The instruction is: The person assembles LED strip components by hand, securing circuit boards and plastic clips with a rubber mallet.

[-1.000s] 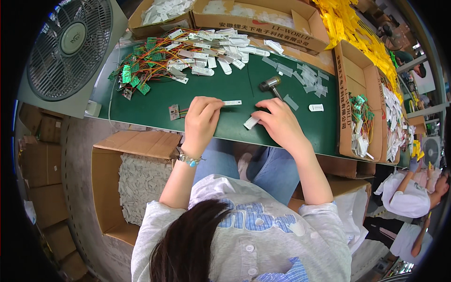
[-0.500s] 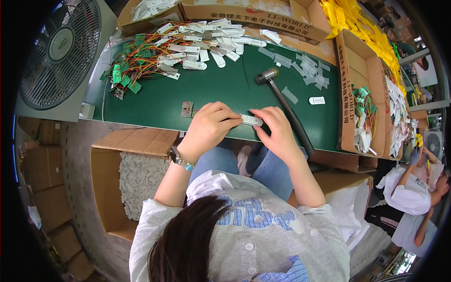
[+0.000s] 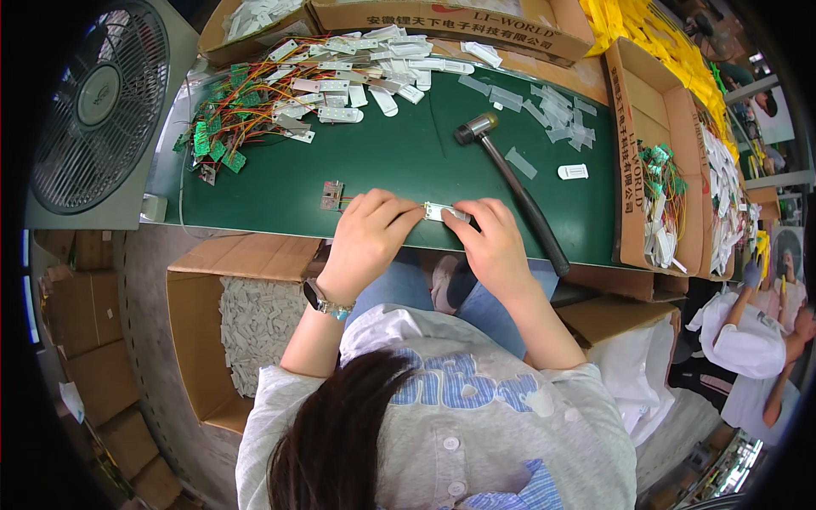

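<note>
Both hands pinch one small white plastic strip (image 3: 438,212) at near table edge.
Left hand (image 3: 367,231) and right hand (image 3: 491,240) grip opposite ends; strip looks light, stiff, probably snappable—hold by ends.

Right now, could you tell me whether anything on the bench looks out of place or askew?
Mostly the hammer: it lies slantwise on the green mat, its handle end jutting past the near edge beside the right hand. Both hands pinch a small white part; the left hand is near a lone circuit board.
</note>
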Demonstrator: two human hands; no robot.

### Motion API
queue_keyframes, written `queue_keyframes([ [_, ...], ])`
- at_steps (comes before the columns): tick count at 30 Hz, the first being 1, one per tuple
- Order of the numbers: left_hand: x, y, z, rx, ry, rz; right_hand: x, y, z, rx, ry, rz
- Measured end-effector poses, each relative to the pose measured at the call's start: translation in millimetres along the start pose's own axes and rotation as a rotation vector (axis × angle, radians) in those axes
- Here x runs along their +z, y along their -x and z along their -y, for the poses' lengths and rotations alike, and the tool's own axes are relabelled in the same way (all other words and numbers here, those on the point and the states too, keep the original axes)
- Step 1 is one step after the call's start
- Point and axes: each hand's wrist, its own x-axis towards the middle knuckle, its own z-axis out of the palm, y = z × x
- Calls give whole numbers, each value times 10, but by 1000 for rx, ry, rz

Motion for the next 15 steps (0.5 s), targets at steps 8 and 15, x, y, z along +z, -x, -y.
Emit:
queue_keyframes([
  [8, 69, -24, -49, -44, -91, -91, 51, -4, 51, 32, 44, 12],
  [15, 42, 12, -179, -127, -67, -76, 82, 7, 76, 49, 56, -74],
])
